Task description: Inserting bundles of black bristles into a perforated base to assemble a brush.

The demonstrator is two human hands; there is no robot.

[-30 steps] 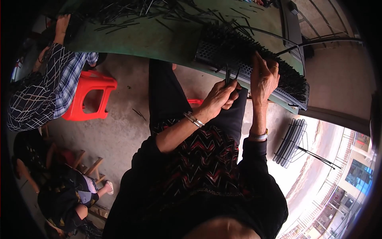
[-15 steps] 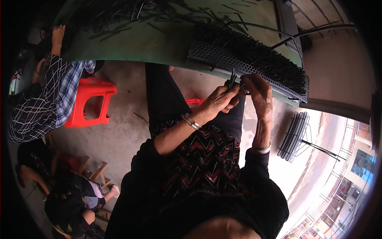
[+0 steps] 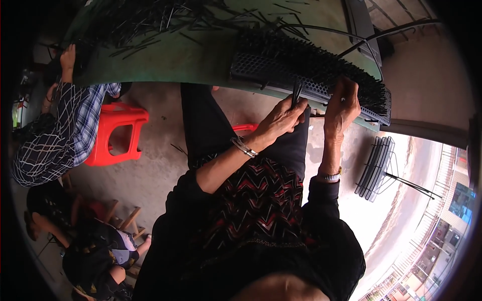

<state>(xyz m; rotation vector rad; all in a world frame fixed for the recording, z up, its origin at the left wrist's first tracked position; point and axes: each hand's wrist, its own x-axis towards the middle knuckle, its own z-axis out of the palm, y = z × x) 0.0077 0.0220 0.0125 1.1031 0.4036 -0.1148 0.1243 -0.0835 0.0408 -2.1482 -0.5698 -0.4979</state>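
Observation:
A long grey tray pierced with many holes (image 3: pixel 261 70) lies along the near edge of the green table. Black sticks (image 3: pixel 301 52) stand packed upright over most of it. My left hand (image 3: pixel 281 120) is closed around a small bunch of thin black sticks (image 3: pixel 297 92), which point up in front of the tray's near edge. My right hand (image 3: pixel 343 105) is at the right part of the tray, its fingers bent and pinched together against the standing sticks. Whatever those fingertips hold is hidden.
Loose black sticks (image 3: pixel 150 25) lie scattered over the green table (image 3: pixel 211 65). Curved black rods (image 3: pixel 369 39) arch above the tray. To the left, a person in a checked shirt (image 3: pixel 55 125) is beside a red plastic stool (image 3: pixel 120 133). A grey slatted rack (image 3: pixel 374 168) stands at right.
My right hand has left my left hand, moving right and up to the tray. My left hand keeps its bunch of sticks and has shifted only slightly.

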